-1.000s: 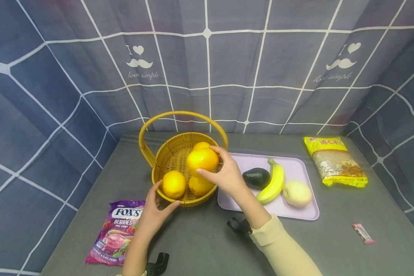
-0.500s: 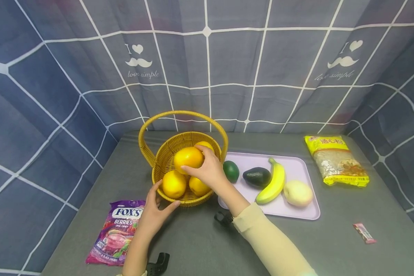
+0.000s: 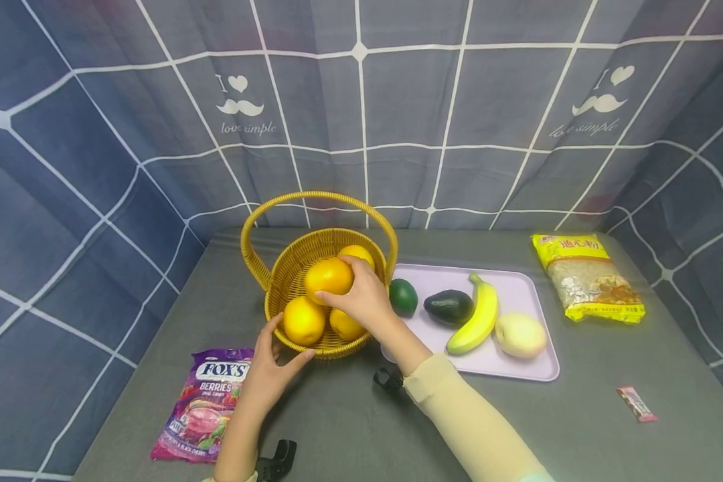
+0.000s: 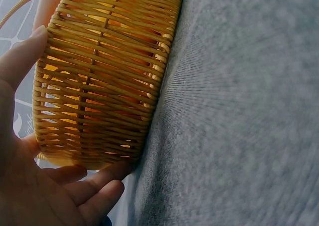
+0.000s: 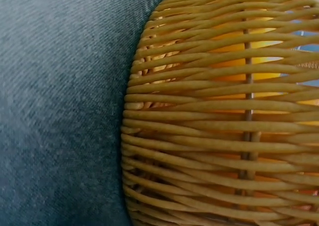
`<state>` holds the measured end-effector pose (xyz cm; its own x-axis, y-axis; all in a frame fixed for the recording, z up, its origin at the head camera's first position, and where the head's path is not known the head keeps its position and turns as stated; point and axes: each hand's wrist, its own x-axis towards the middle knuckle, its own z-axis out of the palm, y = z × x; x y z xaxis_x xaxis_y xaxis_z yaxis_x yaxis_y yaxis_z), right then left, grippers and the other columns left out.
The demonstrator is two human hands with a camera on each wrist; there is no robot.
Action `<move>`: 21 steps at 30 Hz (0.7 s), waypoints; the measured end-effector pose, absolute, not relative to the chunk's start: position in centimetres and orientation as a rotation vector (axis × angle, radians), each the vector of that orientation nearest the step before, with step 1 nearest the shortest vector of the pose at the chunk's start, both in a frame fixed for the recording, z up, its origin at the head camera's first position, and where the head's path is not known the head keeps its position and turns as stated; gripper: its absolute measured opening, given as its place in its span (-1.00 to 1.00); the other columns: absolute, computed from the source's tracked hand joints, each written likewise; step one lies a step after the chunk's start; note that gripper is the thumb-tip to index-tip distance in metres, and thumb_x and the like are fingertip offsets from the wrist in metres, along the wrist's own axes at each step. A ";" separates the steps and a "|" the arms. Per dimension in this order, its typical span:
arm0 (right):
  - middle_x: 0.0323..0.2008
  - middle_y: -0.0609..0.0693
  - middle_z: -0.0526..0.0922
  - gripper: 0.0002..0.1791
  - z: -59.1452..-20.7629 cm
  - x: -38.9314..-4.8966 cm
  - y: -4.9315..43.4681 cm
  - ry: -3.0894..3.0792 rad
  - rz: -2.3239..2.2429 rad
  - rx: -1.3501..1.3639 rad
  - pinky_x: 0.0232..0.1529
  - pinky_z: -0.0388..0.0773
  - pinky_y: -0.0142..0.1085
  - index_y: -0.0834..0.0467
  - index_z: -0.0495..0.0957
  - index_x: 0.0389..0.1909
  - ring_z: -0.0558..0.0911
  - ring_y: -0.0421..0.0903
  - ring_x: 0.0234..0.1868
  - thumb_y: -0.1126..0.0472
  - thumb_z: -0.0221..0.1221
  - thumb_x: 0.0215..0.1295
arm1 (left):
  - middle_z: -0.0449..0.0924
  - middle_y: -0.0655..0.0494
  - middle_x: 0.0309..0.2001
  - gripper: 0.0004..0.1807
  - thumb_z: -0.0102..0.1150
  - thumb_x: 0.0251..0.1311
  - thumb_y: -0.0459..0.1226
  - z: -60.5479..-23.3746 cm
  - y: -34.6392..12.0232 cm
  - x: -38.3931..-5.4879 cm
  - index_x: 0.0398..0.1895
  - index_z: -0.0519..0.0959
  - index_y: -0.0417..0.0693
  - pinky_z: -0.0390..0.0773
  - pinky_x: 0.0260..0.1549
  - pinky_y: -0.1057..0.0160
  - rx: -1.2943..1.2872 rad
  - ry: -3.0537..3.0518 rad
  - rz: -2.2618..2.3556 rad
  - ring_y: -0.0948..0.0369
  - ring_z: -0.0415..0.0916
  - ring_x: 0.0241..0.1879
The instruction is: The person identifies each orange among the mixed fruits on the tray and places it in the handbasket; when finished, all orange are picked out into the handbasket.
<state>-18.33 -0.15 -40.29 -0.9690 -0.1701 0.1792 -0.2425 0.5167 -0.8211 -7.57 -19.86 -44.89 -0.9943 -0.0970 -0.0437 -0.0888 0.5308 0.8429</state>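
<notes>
The yellow wicker basket stands upright with its tall handle raised. My left hand holds its front left side, thumb at the front rim; the left wrist view shows the fingers along the woven wall. Inside the basket, my right hand grips an orange between thumb and fingers, above other oranges. One orange lies at the front left, another at the front right, and a third at the back right. The right wrist view shows only the basket's wall and cloth; the right hand is hidden there.
Right of the basket, a pale purple tray bears a dark green avocado, a rounder green fruit, a banana and a peach. A purple candy bag, a yellow food packet and a small pink wrapper lie around.
My right hand has moved the held orange left and slightly down into the basket, uncovering the round green fruit on the tray. The left hand stays on the basket.
</notes>
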 end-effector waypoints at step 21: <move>0.28 0.04 0.37 -0.09 -40.7 -18.8 -0.8 -2.747 1.365 0.419 0.12 0.47 -0.03 0.06 0.29 0.35 0.48 0.03 0.15 -0.23 0.37 0.01 | -0.01 -0.15 0.44 0.06 0.37 0.02 0.14 -44.9 -19.9 -7.7 0.49 -0.02 0.10 0.26 0.25 -0.14 0.163 -2.733 -1.510 -0.22 0.25 0.27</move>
<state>-18.84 -0.79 -40.71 -0.9623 -0.2202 0.1596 -0.2602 0.5747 -0.7759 -7.65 -19.88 -44.91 -0.9944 -0.0984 -0.0373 -0.0840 0.5279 0.8452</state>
